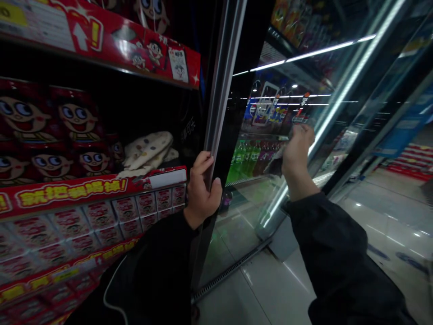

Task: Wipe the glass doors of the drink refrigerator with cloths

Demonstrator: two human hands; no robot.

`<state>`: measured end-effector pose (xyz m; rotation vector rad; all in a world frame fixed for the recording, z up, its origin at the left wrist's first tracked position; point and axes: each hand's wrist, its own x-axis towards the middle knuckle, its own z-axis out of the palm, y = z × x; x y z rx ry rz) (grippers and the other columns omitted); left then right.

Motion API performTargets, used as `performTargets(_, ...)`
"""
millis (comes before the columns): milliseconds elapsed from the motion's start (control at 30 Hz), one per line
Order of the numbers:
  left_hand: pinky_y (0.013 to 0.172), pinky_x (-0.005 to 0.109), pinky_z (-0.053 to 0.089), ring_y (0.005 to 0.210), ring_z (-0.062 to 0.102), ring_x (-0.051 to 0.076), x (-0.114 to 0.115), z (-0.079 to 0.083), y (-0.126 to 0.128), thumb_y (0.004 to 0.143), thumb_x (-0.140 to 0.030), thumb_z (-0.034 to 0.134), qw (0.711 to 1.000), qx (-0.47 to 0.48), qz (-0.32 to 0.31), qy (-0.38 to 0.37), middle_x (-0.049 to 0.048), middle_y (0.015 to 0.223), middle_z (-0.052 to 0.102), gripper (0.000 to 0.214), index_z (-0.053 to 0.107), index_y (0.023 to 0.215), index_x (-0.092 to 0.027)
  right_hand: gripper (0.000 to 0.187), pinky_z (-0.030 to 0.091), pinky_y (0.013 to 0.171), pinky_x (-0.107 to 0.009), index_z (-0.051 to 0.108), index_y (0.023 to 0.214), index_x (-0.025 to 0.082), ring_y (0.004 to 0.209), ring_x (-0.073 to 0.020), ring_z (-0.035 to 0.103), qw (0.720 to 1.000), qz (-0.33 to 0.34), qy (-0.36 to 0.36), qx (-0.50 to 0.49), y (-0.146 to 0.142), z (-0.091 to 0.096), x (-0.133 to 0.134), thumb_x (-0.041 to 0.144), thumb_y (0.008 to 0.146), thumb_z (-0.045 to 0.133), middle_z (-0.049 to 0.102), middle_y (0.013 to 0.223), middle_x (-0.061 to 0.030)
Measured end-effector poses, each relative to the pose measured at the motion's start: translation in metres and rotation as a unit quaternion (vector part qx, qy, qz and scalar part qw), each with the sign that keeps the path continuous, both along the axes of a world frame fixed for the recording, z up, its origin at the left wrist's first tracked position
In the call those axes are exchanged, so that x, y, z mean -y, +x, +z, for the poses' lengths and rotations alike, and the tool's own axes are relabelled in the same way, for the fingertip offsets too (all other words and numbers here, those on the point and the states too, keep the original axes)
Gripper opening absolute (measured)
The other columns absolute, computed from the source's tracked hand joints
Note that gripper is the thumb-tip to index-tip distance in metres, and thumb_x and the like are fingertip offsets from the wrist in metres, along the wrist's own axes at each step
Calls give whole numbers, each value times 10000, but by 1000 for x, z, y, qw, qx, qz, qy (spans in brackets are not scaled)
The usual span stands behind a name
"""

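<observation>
My left hand point(202, 187) wraps around the black frame of a glass cooler door point(216, 113), its fingers curled over the metal edge strip. My right hand point(297, 151) is raised in front of the glass, to the right of that frame. Its fingers are closed on a small pale plastic packet point(279, 162), which is partly hidden and hard to make out. Dark sleeves cover both forearms.
Red-printed snack cartons point(91, 221) fill the shelves of a display point(101, 49) on the left, with a cream spotted cloth point(147, 151) on one shelf. Green and purple drink bottles point(248, 158) show through the glass. Glossy floor tiles point(382, 234) spread to the right.
</observation>
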<state>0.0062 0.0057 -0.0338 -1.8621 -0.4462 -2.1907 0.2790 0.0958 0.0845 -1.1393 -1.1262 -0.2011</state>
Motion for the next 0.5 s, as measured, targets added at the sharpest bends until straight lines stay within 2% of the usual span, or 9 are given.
performTargets(100, 1243, 541, 537, 1523, 595, 286, 0, -1, 0, 1082, -243, 567, 1000, -3, 6, -3, 149, 1618, 577, 530, 480, 1605, -257, 565, 243, 1405, -630, 537, 1515, 204, 1696, -307, 315, 995, 0, 68, 77, -57, 25, 27, 508, 1066, 380, 376, 1731, -168)
performTargets(167, 1235, 552, 543, 1519, 596, 291, 0, -2, 0, 1080, -247, 572, 1000, -3, 12, -6, 149, 1620, 573, 535, 475, 1606, -262, 592, 225, 1406, -653, 508, 1579, 222, 1753, -302, 201, 980, 4, 114, 161, -91, 33, 48, 517, 1085, 373, 262, 1822, -161)
performTargets(267, 1234, 575, 545, 1528, 589, 302, 0, -4, 0, 1083, -254, 570, 1000, -3, 23, -14, 152, 1626, 565, 539, 462, 1610, -273, 580, 242, 1401, -658, 490, 1634, 308, 1759, -287, 219, 951, -2, 152, 270, -125, 31, 75, 512, 1115, 330, 276, 1852, -111)
performTargets(367, 1239, 602, 541, 1547, 576, 318, -2, -4, 0, 1092, -288, 568, 1000, -4, 13, -22, 159, 1638, 546, 526, 454, 1605, -281, 586, 261, 1392, -669, 501, 1657, 354, 1741, -322, 279, 915, 0, 179, 363, -140, 19, 91, 521, 1116, 351, 349, 1838, -92)
performTargets(500, 1191, 576, 582, 1521, 597, 322, -4, -2, 0, 1092, -357, 587, 1000, -1, -11, -4, 157, 1627, 545, 508, 466, 1581, -285, 573, 294, 1373, -692, 509, 1669, 447, 1748, -380, 243, 874, 11, 189, 448, -135, 3, 93, 527, 1106, 432, 434, 1807, -9)
